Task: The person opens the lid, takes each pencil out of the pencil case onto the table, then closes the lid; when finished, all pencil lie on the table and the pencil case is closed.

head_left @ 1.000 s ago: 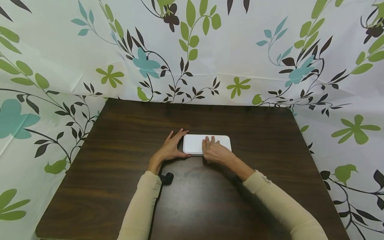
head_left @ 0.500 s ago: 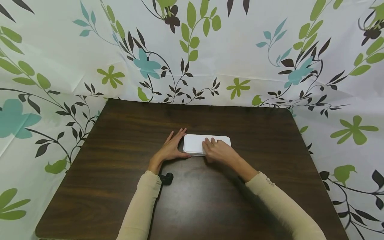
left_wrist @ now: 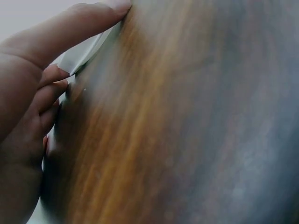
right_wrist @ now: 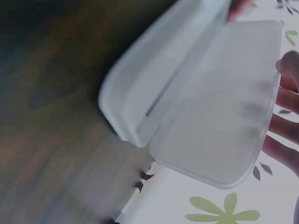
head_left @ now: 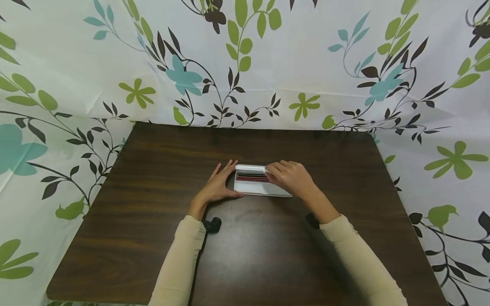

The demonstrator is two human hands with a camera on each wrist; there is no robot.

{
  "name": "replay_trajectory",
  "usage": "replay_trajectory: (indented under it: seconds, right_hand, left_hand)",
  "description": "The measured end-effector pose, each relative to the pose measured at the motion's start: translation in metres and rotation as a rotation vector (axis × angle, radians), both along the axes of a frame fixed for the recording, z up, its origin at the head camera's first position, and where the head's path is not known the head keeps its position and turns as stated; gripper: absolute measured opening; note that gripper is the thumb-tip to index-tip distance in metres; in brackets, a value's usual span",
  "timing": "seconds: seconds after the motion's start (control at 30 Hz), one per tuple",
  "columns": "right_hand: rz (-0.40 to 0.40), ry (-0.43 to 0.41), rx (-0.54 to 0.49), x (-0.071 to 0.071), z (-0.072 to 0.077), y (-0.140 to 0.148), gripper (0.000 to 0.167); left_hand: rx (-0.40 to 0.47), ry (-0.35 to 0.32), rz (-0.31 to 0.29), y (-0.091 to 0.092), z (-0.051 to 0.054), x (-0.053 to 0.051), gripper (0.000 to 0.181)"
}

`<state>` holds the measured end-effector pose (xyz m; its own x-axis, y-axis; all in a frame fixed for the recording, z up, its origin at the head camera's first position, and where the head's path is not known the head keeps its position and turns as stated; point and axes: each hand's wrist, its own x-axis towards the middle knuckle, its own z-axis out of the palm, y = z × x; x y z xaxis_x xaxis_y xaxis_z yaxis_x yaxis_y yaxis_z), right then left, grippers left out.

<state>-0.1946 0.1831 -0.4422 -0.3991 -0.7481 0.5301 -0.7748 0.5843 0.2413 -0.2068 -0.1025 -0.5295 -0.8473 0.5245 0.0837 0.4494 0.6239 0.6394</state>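
A white hinged case (head_left: pixel 264 188) lies on the dark wooden table, its lid (right_wrist: pixel 215 107) raised and tilted up at the far side. Dark and red pencil-like sticks (head_left: pixel 252 177) lie in the left part of the tray. The left hand (head_left: pixel 215 187) is spread round the case's left end, thumb at the near corner and fingers at the far one. With its fingers and thumb the right hand (head_left: pixel 292 178) grips the lid's edge; in the right wrist view those fingers (right_wrist: pixel 285 121) show behind the lid. The left wrist view catches the left hand (left_wrist: pixel 28 88) against the case's edge (left_wrist: pixel 86 51).
Wood-grain table (head_left: pixel 160 153) surrounds the case on all sides. A white cloth with leaves and flowers (head_left: pixel 302 106) hangs beyond the table's far edge and sides. Black devices (head_left: pixel 212 225) are worn at both wrists.
The case's lid has swung up and away, showing the sticks inside. The right hand has risen with the lid from the case's top, while the left hand stays at the left end.
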Motion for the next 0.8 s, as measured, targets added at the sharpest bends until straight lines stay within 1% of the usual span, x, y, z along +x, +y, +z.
replay_trajectory:
  seconds: [0.07, 0.13, 0.27, 0.33, 0.47, 0.57, 0.67, 0.8]
  right_hand:
    - [-0.022, -0.027, -0.054, -0.009, 0.004, 0.000, 0.017]
    - [-0.060, -0.053, -0.107, -0.019, 0.005, -0.001, 0.016]
    - [-0.140, -0.119, -0.205, -0.039, 0.003, -0.003, 0.015]
    - [-0.184, -0.170, -0.231, -0.050, 0.002, -0.004, 0.016]
    - [-0.271, -0.293, -0.241, -0.069, -0.002, -0.006, 0.018]
    - [-0.323, -0.382, -0.233, -0.081, -0.005, -0.006, 0.019]
    - [-0.352, -0.449, -0.232, -0.088, -0.006, -0.007, 0.019]
    - [-0.371, -0.497, -0.241, -0.091, -0.009, -0.007, 0.019]
  left_hand:
    - [-0.005, -0.007, 0.006, -0.001, 0.000, 0.000, 0.106]
    - [-0.007, -0.010, 0.009, -0.001, 0.001, -0.001, 0.101]
    - [0.004, -0.009, 0.010, -0.001, 0.001, -0.001, 0.099]
    - [0.014, -0.009, 0.009, -0.002, 0.002, 0.000, 0.098]
    - [0.026, -0.007, 0.006, -0.002, 0.003, -0.001, 0.098]
    - [0.022, -0.005, 0.003, -0.001, 0.003, -0.001, 0.098]
    - [0.011, -0.008, 0.007, 0.000, 0.003, -0.001, 0.098]
    - [0.001, -0.007, 0.009, 0.001, 0.002, -0.001, 0.099]
